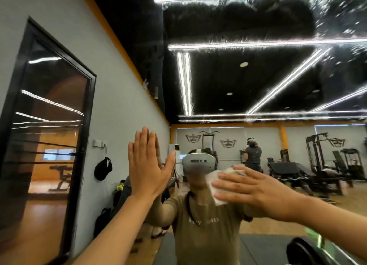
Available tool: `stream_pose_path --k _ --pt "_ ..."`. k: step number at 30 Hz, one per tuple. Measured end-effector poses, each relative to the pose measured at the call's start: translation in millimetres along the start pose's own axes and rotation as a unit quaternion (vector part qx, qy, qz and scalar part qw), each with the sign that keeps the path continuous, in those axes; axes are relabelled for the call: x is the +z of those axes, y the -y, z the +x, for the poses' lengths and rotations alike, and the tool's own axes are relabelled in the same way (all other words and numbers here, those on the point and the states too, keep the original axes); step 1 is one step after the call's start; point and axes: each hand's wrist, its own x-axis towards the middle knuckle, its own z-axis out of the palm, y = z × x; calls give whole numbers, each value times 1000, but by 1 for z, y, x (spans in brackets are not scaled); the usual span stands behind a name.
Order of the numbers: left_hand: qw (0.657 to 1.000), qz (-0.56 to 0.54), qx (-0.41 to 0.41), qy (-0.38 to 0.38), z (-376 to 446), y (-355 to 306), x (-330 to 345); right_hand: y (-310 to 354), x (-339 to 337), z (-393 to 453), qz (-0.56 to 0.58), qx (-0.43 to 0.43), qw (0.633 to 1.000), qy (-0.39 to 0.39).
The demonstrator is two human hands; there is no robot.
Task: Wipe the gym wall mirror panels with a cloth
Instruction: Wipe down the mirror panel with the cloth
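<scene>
The wall mirror panel (258,82) fills the view ahead and reflects the gym and me. My left hand (148,165) lies flat on the glass near the mirror's left edge, fingers straight and pointing up, meeting its own reflection. My right hand (252,189) presses a white cloth (213,180) against the mirror with straight, spread fingers pointing left. Most of the cloth is hidden under the palm; its left part and a bottom corner stick out.
A grey wall (119,116) runs along the left with a black-framed doorway (53,129) and a dark cap on a hook (103,168). Bags (103,221) sit on the floor by that wall. A dark round object (301,252) is at the lower right. Gym machines appear only as reflections.
</scene>
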Motion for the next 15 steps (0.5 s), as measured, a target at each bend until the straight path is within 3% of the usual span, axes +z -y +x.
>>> stream_pose_path --k 3,7,10,13,15 --pt "1000 7 2 3 0 1 0 -40 -3 4 22 12 999 -32" --pt "1000 6 0 4 0 0 -3 -101 -23 24 105 250 949 -163" --pt "1000 -4 -18 15 2 -5 -7 -112 -27 25 154 371 896 -191" --pt "999 -5 -29 28 4 -8 -13 -74 -15 10 182 363 892 -200" --pt "999 -9 -30 35 4 -8 -16 -39 -3 -13 160 281 930 -172"
